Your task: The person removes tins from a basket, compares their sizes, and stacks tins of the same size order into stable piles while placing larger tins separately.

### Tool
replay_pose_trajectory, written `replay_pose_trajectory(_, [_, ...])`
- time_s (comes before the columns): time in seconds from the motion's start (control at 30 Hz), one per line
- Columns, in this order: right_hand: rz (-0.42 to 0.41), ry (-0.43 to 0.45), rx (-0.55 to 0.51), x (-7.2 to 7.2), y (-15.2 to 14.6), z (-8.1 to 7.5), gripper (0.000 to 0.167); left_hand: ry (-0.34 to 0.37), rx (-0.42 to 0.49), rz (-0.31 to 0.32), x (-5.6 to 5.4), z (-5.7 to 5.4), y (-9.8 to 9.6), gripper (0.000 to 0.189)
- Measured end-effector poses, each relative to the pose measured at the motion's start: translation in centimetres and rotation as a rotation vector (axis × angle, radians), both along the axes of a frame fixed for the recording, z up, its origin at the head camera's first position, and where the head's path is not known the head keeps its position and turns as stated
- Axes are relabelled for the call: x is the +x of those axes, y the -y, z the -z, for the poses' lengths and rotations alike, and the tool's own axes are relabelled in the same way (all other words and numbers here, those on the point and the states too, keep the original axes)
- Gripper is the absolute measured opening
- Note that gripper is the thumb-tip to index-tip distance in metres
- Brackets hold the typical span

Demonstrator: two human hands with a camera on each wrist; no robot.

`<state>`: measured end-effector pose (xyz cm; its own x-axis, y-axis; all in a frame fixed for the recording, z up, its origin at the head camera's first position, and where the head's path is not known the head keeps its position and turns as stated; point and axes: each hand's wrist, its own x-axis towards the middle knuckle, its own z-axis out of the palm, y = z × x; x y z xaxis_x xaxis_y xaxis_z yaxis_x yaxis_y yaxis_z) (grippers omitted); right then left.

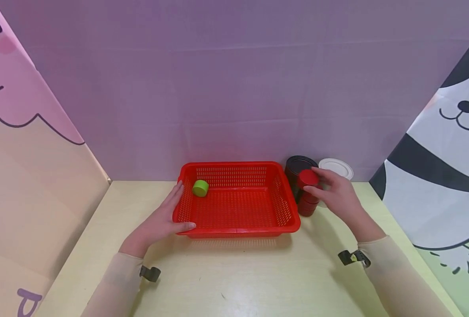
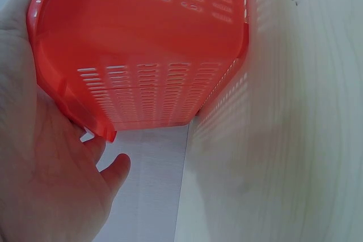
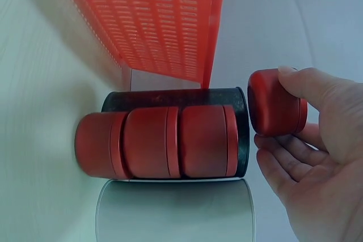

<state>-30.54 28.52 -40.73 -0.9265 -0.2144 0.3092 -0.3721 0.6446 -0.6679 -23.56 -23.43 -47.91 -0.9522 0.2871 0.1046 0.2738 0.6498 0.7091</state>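
Note:
My left hand (image 1: 160, 224) rests against the left side of a red plastic basket (image 1: 234, 230), its thumb along the front rim and its fingers reaching along the left rim. A small green cylinder (image 1: 200, 188) lies inside the basket at the left. My right hand (image 1: 337, 193) pinches a small red tin (image 3: 275, 103) between thumb and fingers. In the right wrist view, this tin is just above a stack of three similar red tins (image 3: 150, 141), with a gap between. That stack stands on the table just right of the basket.
Behind the red tins stands a tall black canister (image 1: 299, 164). Beside it is a white-lidded canister (image 1: 336, 167), partly hidden by my right hand. A purple backdrop (image 1: 234, 88) rises behind the pale wooden table (image 1: 234, 273), with printed panels on both sides.

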Motion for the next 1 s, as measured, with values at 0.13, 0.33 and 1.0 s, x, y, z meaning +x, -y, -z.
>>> replay_pose_trajectory(0.13, [0.020,-0.035,-0.011,0.1,-0.4,0.3,0.067,0.009,-0.001,-0.006,0.0,-0.1,0.0,0.129])
replay_pose_trajectory(0.33, [0.032,-0.031,-0.031,0.2,-0.9,0.7,0.065,0.007,0.001,-0.009,0.0,-0.3,-0.1,0.127])
replay_pose_trajectory(1.0, [0.094,-0.017,-0.065,0.2,-1.6,2.3,0.062,0.009,0.016,0.000,0.0,-0.1,-0.1,0.124])
